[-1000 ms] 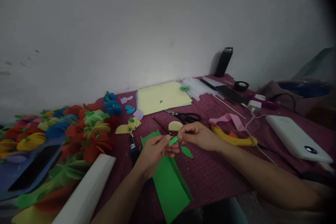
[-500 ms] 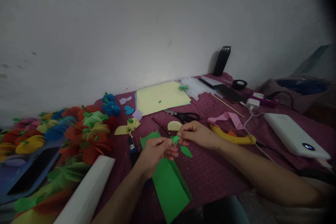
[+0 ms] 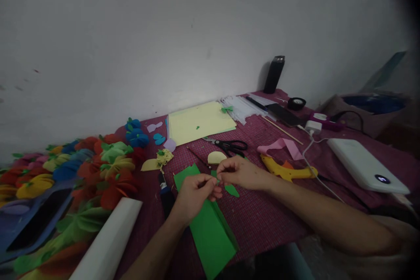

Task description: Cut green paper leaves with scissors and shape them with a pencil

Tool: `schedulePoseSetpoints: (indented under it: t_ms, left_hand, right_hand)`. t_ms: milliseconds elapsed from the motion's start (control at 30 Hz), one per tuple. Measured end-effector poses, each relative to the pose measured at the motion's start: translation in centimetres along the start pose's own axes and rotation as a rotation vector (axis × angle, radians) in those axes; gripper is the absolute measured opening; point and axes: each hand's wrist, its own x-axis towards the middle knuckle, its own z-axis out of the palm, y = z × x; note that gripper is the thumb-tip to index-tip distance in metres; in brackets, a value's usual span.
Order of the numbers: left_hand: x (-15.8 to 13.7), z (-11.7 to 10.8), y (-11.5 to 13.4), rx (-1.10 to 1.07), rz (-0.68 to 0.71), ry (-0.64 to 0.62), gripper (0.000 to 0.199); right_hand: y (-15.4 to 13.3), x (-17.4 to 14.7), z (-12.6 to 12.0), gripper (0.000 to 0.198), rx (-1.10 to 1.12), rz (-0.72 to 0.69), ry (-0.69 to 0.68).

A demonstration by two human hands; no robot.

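My left hand [image 3: 196,193] and my right hand [image 3: 241,174] meet above the table, fingertips nearly touching. Both pinch a small piece of green paper [image 3: 218,180], mostly covered by the fingers. Just beneath my right hand lies a green paper leaf [image 3: 232,190]. A folded green paper sheet [image 3: 213,238] extends under my left hand toward the table's front edge. Beyond my hands are a cream paper half-round [image 3: 217,157], a thin dark stick [image 3: 198,157] and black-handled scissors [image 3: 231,145].
Colourful paper flowers [image 3: 118,166] crowd the left side, near a white roll [image 3: 108,238]. Pale yellow sheets [image 3: 197,122] lie by the wall. To the right are a yellow glue gun [image 3: 290,170], pink ribbon [image 3: 280,146], a white power bank [image 3: 364,164] with cables, and a black bottle [image 3: 274,74].
My fingertips have drawn closer together, and the green paper piece between them shows less than before. The view has shifted slightly.
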Motion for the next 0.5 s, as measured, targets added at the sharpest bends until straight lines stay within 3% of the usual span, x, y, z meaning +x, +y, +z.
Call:
schedulePoseSetpoints:
  t_ms: [267, 500]
  left_hand:
    - [0.2, -0.3, 0.0, 0.159, 0.063, 0.021, 0.021]
    - [0.1, -1.0, 0.2, 0.276, 0.084, 0.104, 0.019]
  right_hand:
    - [0.4, 0.2, -1.0, 0.012, -0.068, -0.025, -0.002]
    - [0.0, 0.2, -1.9, 0.010, 0.015, 0.024, -0.026]
